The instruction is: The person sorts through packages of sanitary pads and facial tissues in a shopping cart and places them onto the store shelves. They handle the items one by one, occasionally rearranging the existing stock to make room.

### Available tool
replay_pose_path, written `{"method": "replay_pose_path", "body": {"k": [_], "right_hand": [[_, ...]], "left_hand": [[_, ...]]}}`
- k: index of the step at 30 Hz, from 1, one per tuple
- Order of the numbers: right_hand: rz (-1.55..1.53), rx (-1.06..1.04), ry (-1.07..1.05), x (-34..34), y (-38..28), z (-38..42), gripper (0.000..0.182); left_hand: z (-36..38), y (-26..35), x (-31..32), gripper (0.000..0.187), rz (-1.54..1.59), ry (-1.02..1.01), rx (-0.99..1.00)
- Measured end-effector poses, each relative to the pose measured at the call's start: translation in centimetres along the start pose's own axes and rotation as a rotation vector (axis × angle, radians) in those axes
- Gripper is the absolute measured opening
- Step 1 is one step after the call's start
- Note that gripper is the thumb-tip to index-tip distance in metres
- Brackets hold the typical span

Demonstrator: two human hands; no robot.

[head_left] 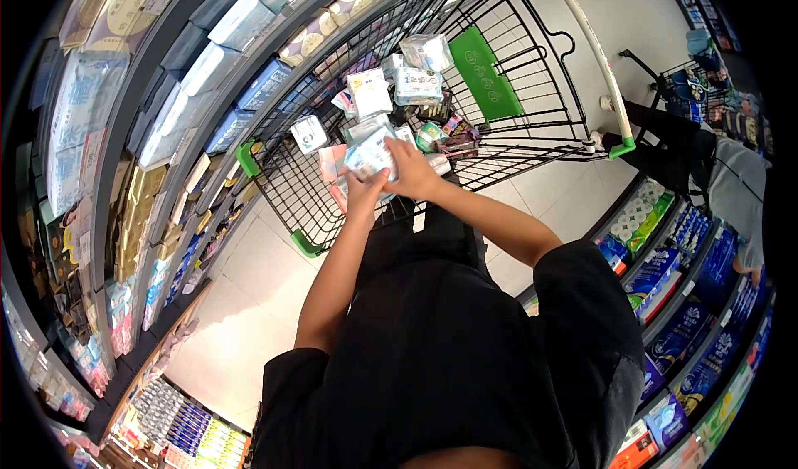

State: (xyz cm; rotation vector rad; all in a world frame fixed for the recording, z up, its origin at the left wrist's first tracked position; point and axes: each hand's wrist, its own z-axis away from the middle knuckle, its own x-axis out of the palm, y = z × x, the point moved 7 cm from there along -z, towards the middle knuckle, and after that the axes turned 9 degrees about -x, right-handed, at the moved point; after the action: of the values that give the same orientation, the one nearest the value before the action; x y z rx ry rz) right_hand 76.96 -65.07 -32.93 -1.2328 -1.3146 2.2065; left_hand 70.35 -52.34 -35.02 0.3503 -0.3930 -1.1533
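Both of my hands hold a light blue and white package (370, 155) over the near part of a black wire shopping cart (291, 195). My left hand (365, 193) grips its lower edge, and my right hand (411, 170) is closed on its right side. Beyond the package, inside the cart, lie a white pack (369, 93), a white and blue pack (417, 86), a small white pack (308, 134), a green item (431, 137) and several other packs. A pink pack (331, 163) lies partly under the held one.
Shelves of tissue packs (214, 70) curve along the left. At the right are more shelves (665, 278) with blue packages. Another person in grey (738, 190) stands at the far right, near a second cart (687, 86). A green panel (485, 74) hangs on my cart.
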Motion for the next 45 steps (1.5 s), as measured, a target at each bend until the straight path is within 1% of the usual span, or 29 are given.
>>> {"method": "replay_pose_path", "body": {"k": [1,2,4,5,7,8,9,11,12,13,15,17,19,20,21,22,23,24,25,26,27,29,32,35,37,39,40,43,45], "right_hand": [[-0.019,-0.053,-0.005,0.0,-1.0,0.3,0.100],[-0.086,-0.083,-0.040,0.2,-1.1,0.4,0.097],[-0.536,0.155,-0.184,0.0,0.3,0.0,0.091],[-0.760,0.276,-0.261,0.1,1.2,-0.4,0.088],[-0.543,0.289,-0.101,-0.3,7.7,-2.2,0.070],[-0.298,0.253,-0.045,-2.6,9.1,-3.7,0.063],[-0.076,0.192,0.032,-2.1,14.0,-5.2,0.058],[0.273,0.238,0.057,-3.7,18.8,-7.4,0.059],[0.367,0.260,0.029,-3.7,21.2,-8.4,0.062],[0.296,0.312,0.030,-4.6,21.6,-9.1,0.063],[0.402,0.310,-0.075,-4.4,24.1,-10.9,0.082],[0.402,0.442,-0.155,-3.9,26.2,-11.9,0.093],[0.451,0.394,-0.216,-3.7,26.8,-12.1,0.092],[0.319,0.412,-0.168,-3.7,27.1,-11.8,0.090],[0.345,0.377,-0.125,-3.6,27.0,-11.7,0.088],[0.372,0.342,-0.082,-3.5,26.7,-11.5,0.087],[0.353,0.321,-0.052,-3.8,26.2,-11.5,0.077],[0.316,0.382,-0.017,-3.5,27.2,-11.7,0.067],[0.339,0.382,-0.037,-2.8,28.9,-12.1,0.063],[0.399,0.432,-0.158,-5.0,24.6,-11.8,0.073],[0.499,0.493,-0.297,-5.7,23.4,-12.0,0.083],[0.668,0.512,-0.421,-6.1,22.1,-12.4,0.087],[0.691,0.452,-0.369,-5.0,22.2,-11.9,0.092],[0.707,0.400,-0.266,-4.0,22.1,-10.2,0.101],[0.642,0.417,-0.230,-3.6,22.8,-9.6,0.097],[0.544,0.525,-0.299,-2.5,24.3,-8.7,0.102],[0.495,0.581,-0.334,-2.0,24.8,-8.1,0.104],[0.270,0.758,-0.255,-1.6,24.9,-6.0,0.093],[-0.164,0.757,-0.284,-2.1,24.7,-3.9,0.077]], "left_hand": [[-0.5,0.1,0.1,0.071,0.053,-0.056,0.081],[-1.0,-0.6,-0.9,0.068,0.055,-0.014,0.048],[-1.0,-1.3,-3.0,0.064,0.065,0.075,-0.014],[-0.7,-1.7,-3.6,0.062,0.125,0.059,-0.055],[0.6,-1.9,-4.3,0.059,0.249,0.031,-0.134],[1.5,-1.6,-4.5,0.054,0.264,0.054,-0.117],[1.9,-2.1,-5.0,0.053,0.245,0.056,-0.131],[2.2,-2.9,-6.0,0.053,0.206,0.060,-0.148],[2.5,-3.4,-6.2,0.053,0.217,0.058,-0.155],[2.9,-3.7,-6.3,0.055,0.210,0.059,-0.153],[3.5,-3.6,-6.0,0.058,0.203,0.000,-0.088],[3.8,-4.4,-6.8,0.059,0.137,0.091,-0.114],[4.0,-4.3,-6.7,0.061,0.106,0.068,-0.102],[4.2,-3.9,-6.5,0.062,0.079,0.099,-0.066],[4.0,-4.6,-7.0,0.063,0.066,0.123,-0.060],[4.2,-4.8,-7.2,0.064,0.028,0.151,-0.125],[3.8,-5.0,-7.3,0.065,0.040,0.173,-0.059],[3.6,-5.5,-7.6,0.065,0.004,0.202,-0.099],[3.8,-5.2,-7.6,0.064,-0.056,0.199,-0.132],[3.4,-5.4,-7.5,0.062,-0.005,0.158,-0.063],[3.3,-5.1,-7.2,0.060,0.011,0.143,-0.004],[3.6,-4.7,-6.5,0.053,-0.002,0.092,-0.067],[3.1,-5.1,-6.7,0.058,0.035,0.131,0.009],[3.1,-5.3,-6.3,0.057,-0.013,0.124,-0.043],[3.4,-4.4,-5.1,0.053,0.000,0.105,-0.015],[4.6,-2.7,-3.2,0.051,0.063,0.047,0.006],[5.3,-2.2,-3.0,0.049,-0.016,0.117,-0.057],[4.1,-3.7,-2.3,0.048,0.143,0.097,-0.043],[3.7,-4.0,-1.7,0.048,0.128,0.075,-0.077]]}}
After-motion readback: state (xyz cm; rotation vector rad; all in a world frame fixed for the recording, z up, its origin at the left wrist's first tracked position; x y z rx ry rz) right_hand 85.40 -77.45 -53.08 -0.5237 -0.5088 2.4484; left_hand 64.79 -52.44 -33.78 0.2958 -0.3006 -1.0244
